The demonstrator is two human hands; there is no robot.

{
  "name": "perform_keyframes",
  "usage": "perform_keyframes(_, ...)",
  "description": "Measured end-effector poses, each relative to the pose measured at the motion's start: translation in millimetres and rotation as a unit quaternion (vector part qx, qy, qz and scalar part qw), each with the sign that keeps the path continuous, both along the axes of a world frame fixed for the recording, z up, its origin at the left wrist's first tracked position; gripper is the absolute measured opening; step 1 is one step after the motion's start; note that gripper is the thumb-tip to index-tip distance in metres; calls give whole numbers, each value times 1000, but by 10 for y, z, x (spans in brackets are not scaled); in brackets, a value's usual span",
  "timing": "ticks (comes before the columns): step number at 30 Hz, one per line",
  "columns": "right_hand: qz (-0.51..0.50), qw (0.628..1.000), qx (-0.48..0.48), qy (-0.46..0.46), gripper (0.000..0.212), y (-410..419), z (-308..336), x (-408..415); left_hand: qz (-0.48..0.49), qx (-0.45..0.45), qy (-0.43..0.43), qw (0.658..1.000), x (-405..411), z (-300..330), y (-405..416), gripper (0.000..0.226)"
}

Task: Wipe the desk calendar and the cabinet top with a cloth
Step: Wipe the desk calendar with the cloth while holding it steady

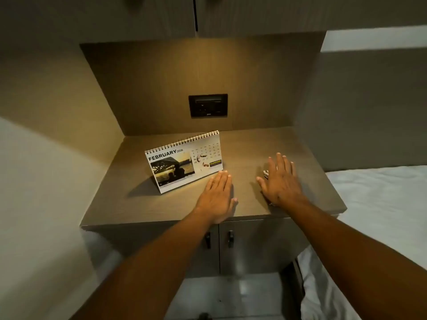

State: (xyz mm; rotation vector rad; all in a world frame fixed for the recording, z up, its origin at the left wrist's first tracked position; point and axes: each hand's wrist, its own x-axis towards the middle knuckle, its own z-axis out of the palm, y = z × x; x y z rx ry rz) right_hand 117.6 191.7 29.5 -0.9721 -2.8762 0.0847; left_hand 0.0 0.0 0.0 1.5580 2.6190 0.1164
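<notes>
Head view: "FEBRUARY 2026" desk calendar (184, 161) upright on cabinet top (265, 144), both hands' fingers flat, splayed, empty.

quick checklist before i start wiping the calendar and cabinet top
1. Cloth in hand: cannot tell; a white scrap peeks from under the right hand.
2. Left hand free: ok, flat and empty.
3. Desk calendar upright: ok, standing tent-style.
4. Cabinet top free of other items: ok.
5. Left fingertips apart from the calendar: cannot tell, they lie at its lower corner.
</notes>
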Motion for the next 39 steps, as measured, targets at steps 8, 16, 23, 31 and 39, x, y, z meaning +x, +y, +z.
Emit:
perform_keyframes(8, -80, 994, -75, -9, 61, 53, -190, -138, -16, 3, -26, 1000, -119, -188, 22, 77)
perform_keyframes(16, -113, 988, -104, 11, 48, 62, -248, -215, -19, 3, -28, 999, -121, -188, -4, 76)
perform_keyframes(23, -62, 968, -175, 169, 44, -227, -206, -380, -17, -11, -50, 999, -161, -51, -61, 76)
perform_keyframes(31, -72, 839, -347, 412, 40, -1174, 121, -1012, 0, 119, 112, 987, -641, 838, -475, 70)
perform_keyframes(39, -207, 700, -417, 542, 45, -1461, 256, -1563, -26, 0, 197, 980, -1489, 1425, -439, 83)
